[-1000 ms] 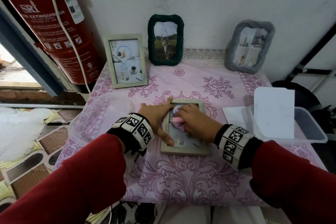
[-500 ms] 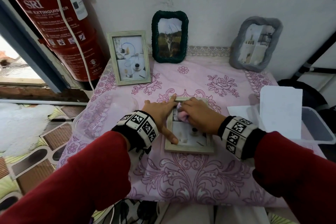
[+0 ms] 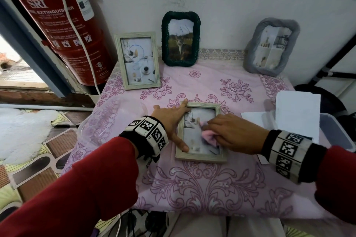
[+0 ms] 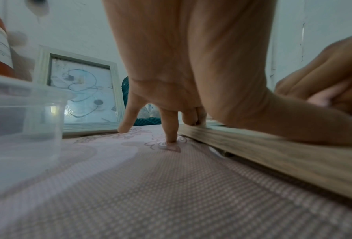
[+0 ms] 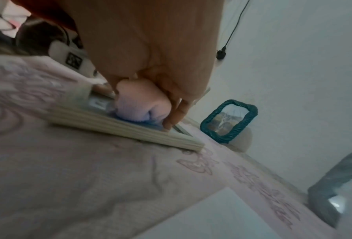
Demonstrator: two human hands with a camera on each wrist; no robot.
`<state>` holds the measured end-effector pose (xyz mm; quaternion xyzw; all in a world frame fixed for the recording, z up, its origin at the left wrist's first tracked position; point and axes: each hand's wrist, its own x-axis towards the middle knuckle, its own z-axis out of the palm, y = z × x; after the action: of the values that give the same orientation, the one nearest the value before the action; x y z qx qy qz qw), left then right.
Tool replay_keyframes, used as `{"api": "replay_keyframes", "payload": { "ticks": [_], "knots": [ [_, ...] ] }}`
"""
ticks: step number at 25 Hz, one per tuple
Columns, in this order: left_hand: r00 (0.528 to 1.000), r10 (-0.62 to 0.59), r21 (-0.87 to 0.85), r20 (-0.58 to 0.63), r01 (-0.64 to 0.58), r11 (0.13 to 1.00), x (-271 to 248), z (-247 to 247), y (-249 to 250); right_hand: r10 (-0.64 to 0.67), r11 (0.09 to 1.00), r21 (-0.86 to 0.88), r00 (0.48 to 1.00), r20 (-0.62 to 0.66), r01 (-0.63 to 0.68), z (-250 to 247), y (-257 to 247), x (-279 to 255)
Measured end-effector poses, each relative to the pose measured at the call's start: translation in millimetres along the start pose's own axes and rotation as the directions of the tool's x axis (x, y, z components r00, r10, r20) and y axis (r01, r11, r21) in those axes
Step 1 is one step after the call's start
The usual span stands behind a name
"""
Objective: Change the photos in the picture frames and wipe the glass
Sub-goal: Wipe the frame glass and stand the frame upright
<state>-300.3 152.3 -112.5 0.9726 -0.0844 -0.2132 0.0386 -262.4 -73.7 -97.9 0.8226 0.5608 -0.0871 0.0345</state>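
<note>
A light wooden picture frame [image 3: 200, 157] lies flat, glass up, in the middle of the pink tablecloth [image 3: 202, 184]. My left hand [image 3: 173, 119] presses on its left side with straight fingers, the index finger at the top corner and the thumb on the lower left rail. My right hand [image 3: 225, 132] grips a bunched pink cloth [image 3: 209, 137] and holds it against the middle of the glass. In the right wrist view the cloth [image 5: 140, 103] sits under the curled fingers on the frame [image 5: 119, 125]. In the left wrist view the frame's edge [image 4: 273, 152] lies under my left hand [image 4: 181, 90].
Three frames stand along the wall: a light wooden one [image 3: 137, 60], a dark green one [image 3: 181, 39] and a grey one [image 3: 271, 44]. A red fire extinguisher [image 3: 63, 25] hangs at left. A clear tub [image 3: 107, 121] stands left of my hands, a clear box [image 3: 335, 132] with white paper [image 3: 297, 111] at right.
My right hand has slid the pink cloth from the top of the glass down to its middle. The left hand still presses the same side of the frame.
</note>
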Motion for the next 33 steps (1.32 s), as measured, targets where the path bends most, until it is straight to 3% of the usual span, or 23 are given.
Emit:
{"api": "replay_keyframes", "payload": {
  "ticks": [6, 11, 15, 18, 24, 27, 33],
  "knots": [
    [1.0, -0.01, -0.003, -0.009, 0.01, 1.0, 2, 1, -1, 0.081, 0.996, -0.038, 0.997, 0.0, -0.081, 0, 7, 47],
    [1.0, -0.02, -0.003, 0.011, 0.02, 1.0, 2, -1, 1, -0.012, 0.974, 0.227, 1.0, 0.013, 0.009, 10, -24, 30],
    [1.0, -0.001, -0.021, 0.008, 0.001, 1.0, -1, 0, 0, -0.07, 0.974, 0.216, 0.997, 0.02, 0.064, 4, -18, 9],
    [1.0, 0.009, -0.032, -0.005, -0.01, 0.999, -2, 1, 0, 0.011, 0.985, 0.17, 0.999, 0.041, -0.018, -2, -1, 11],
    [1.0, 0.002, -0.043, -0.018, -0.003, 0.999, 1, 1, 0, 0.135, 0.96, 0.253, 0.99, -0.041, -0.12, -5, 11, 45],
    [1.0, -0.018, -0.046, -0.023, 0.017, 0.999, 1, 0, 1, 0.092, 0.95, 0.304, 0.993, -0.081, -0.063, -1, -6, 50],
    [1.0, -0.027, -0.043, -0.012, 0.026, 0.999, -4, -1, 4, -0.016, 0.971, 0.239, 0.999, -0.036, 0.024, 8, -27, 14]
  ]
}}
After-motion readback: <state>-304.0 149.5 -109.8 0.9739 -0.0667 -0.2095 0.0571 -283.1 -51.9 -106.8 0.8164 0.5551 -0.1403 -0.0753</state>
